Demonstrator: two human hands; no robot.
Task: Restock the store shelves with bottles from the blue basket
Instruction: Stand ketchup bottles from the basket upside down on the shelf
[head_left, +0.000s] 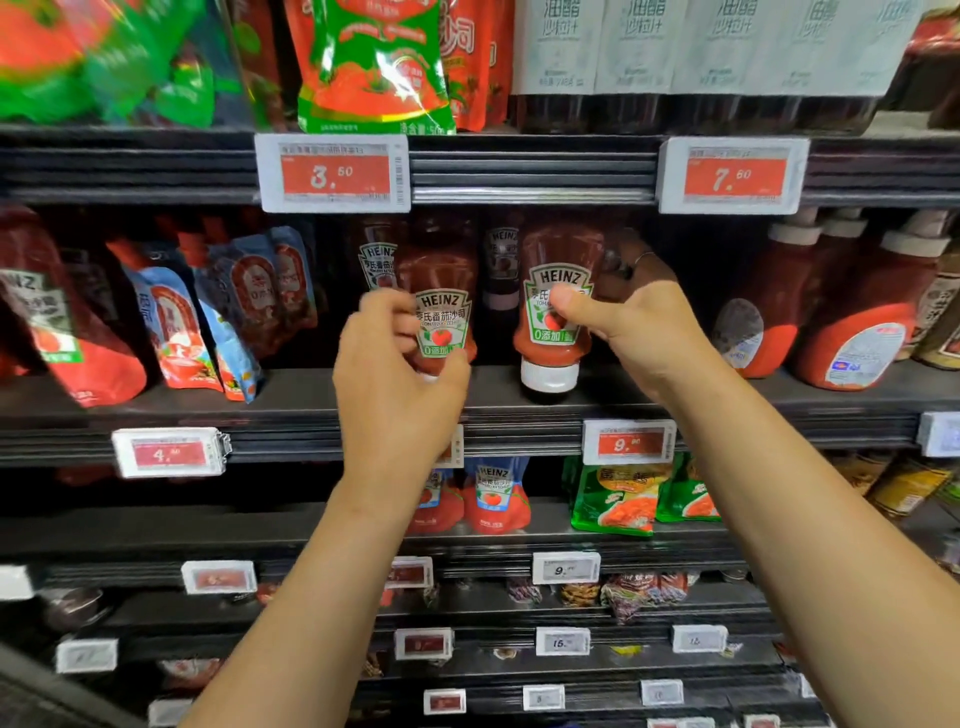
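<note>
Two upside-down Heinz ketchup bottles stand side by side on the middle shelf (649, 395). My left hand (395, 364) curls its fingers round the lower part of the left bottle (441, 291), hiding its white cap. My right hand (623, 306) grips the right bottle (558, 260), thumb across the label and fingers behind it; this bottle's white cap (549, 375) rests on the shelf. More Heinz bottles (376, 254) stand behind in the dark. The blue basket is not in view.
Tomato sauce pouches (182, 312) lean at the left of the same shelf, larger ketchup bottles (852, 312) stand at the right. Price tags (332, 174) hang on the shelf rail above. Lower shelves hold pouches (613, 499) and small packs.
</note>
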